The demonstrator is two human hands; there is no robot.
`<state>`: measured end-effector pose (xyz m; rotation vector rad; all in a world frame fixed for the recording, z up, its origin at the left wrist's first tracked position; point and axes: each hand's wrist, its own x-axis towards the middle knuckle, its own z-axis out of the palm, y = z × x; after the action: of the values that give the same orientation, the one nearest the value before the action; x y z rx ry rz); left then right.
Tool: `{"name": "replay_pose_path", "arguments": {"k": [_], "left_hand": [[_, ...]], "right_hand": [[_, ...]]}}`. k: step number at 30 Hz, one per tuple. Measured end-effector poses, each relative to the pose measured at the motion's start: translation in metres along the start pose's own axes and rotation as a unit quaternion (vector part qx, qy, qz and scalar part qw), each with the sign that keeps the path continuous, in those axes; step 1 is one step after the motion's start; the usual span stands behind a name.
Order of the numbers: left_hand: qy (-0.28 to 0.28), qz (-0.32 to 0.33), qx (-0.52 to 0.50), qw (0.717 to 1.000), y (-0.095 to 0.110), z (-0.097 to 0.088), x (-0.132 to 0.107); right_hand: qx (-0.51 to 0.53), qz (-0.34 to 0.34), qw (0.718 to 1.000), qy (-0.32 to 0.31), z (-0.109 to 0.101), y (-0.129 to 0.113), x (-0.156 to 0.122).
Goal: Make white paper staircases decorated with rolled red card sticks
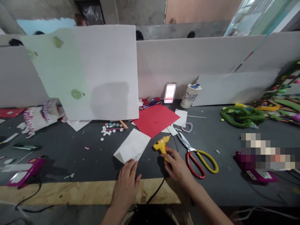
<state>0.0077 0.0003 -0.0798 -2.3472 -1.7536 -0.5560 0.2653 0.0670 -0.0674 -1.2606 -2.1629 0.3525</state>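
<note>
My left hand [126,179] lies flat, fingers stretched out, with its fingertips on the near edge of a folded white sheet of paper [132,144]. The fingers of my right hand [177,165] are closed round the handle of a yellow glue gun [161,144], whose nozzle points away from me. A red sheet of paper [156,119] lies just beyond both. Right of the glue gun rest large scissors [191,148] with one red and one yellow handle, blades partly apart. A small lilac ring-shaped piece [187,127] sits near the blade tips.
A white board [112,72] stands upright at the back left. Purple devices [28,172] with cords lie at both sides. Small coloured pieces [112,128], a white cup [190,96], a phone [169,93] and a green cord bundle [242,115] are farther back.
</note>
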Motion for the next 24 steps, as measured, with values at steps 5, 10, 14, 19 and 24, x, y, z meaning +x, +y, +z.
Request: {"name": "replay_pose_path", "arguments": {"k": [5,10,14,19,24], "left_hand": [[0.018,0.009,0.012,1.000,-0.001,0.003,-0.002],[0.020,0.013,0.005,1.000,-0.002,0.004,-0.004],[0.022,0.023,0.014,0.999,-0.001,0.002,-0.003],[0.016,0.028,0.032,0.999,0.000,0.000,-0.001],[0.034,0.042,0.044,0.998,-0.001,0.001,0.001]], "right_hand": [[0.012,-0.005,1.000,0.011,0.003,0.001,-0.003],[0.023,-0.007,0.999,0.022,0.003,0.002,-0.002],[0.033,-0.007,0.999,0.030,0.004,0.000,-0.002],[0.038,-0.011,0.998,0.043,-0.008,-0.006,0.000],[0.026,0.078,0.995,0.054,-0.053,0.051,0.055]]}}
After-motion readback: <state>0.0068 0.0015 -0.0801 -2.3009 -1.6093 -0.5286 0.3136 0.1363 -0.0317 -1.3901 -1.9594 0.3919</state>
